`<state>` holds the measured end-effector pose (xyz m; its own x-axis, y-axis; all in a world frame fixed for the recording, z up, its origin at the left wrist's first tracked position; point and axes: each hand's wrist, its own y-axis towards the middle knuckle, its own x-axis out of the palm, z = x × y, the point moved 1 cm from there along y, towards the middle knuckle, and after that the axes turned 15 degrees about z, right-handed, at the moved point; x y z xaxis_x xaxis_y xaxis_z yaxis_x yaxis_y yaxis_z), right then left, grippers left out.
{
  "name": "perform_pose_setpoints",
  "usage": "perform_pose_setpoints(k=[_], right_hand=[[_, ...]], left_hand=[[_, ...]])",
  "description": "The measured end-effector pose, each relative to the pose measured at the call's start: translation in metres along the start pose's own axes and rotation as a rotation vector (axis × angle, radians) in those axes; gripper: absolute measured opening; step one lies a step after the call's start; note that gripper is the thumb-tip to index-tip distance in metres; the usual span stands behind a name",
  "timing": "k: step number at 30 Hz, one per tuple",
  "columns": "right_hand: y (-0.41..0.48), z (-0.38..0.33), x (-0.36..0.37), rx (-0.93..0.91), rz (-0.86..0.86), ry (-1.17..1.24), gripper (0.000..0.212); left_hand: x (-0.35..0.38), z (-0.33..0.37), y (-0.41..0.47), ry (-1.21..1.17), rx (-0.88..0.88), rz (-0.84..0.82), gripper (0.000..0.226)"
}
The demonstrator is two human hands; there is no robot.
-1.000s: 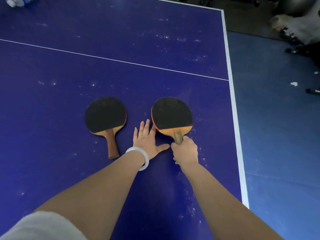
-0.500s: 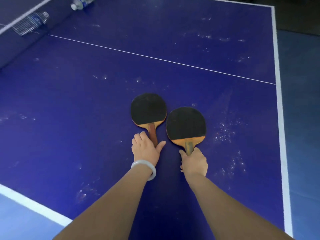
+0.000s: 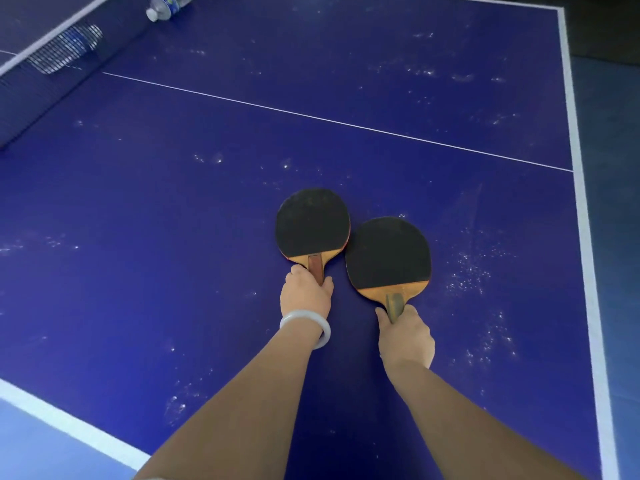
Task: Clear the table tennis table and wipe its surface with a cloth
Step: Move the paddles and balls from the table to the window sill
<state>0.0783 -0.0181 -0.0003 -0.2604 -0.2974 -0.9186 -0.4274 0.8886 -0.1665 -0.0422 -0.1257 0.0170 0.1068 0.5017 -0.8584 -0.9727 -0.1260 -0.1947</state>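
Two black-faced paddles lie side by side on the dusty blue table tennis table (image 3: 173, 220), their rims touching. My left hand (image 3: 304, 294), with a white bangle on the wrist, grips the brown handle of the left paddle (image 3: 312, 225). My right hand (image 3: 405, 337) grips the handle of the right paddle (image 3: 388, 256), which sits a little nearer to me. White specks are scattered over the surface. No cloth is in view.
The net (image 3: 45, 74) crosses the far left corner. A clear plastic water bottle (image 3: 168, 5) lies on the table beside it, and another bottle (image 3: 65, 48) shows through the mesh. White edge lines mark the table's right side and near-left edge, with blue floor beyond.
My left hand went from lying flat between the paddles to gripping the left paddle's handle. The two paddles now sit together, and my view has swung left.
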Motion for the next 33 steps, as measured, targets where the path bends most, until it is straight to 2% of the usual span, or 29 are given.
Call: perform_pose_setpoints(k=[6, 11, 16, 20, 26, 33], right_hand=[[-0.001, -0.001, 0.000, 0.006, 0.012, -0.014, 0.039], [-0.002, -0.002, 0.001, 0.004, 0.041, -0.014, 0.040], [0.000, 0.000, 0.001, 0.051, 0.007, 0.051, 0.039], [-0.004, 0.000, -0.009, 0.084, -0.049, 0.135, 0.037], [-0.039, 0.006, -0.020, -0.014, -0.033, 0.198, 0.044], [-0.091, -0.002, -0.026, -0.190, -0.197, 0.282, 0.048]], left_hand=[[-0.002, -0.004, 0.001, -0.169, -0.140, -0.078, 0.026], [-0.010, -0.009, 0.003, -0.401, -0.300, -0.305, 0.019], [-0.016, -0.026, -0.005, -0.447, -0.421, -0.352, 0.028], [-0.028, -0.054, -0.019, -0.426, -0.355, -0.299, 0.021], [-0.066, -0.095, -0.039, -0.424, -0.293, -0.184, 0.019], [-0.114, -0.147, -0.097, -0.521, -0.400, 0.012, 0.020]])
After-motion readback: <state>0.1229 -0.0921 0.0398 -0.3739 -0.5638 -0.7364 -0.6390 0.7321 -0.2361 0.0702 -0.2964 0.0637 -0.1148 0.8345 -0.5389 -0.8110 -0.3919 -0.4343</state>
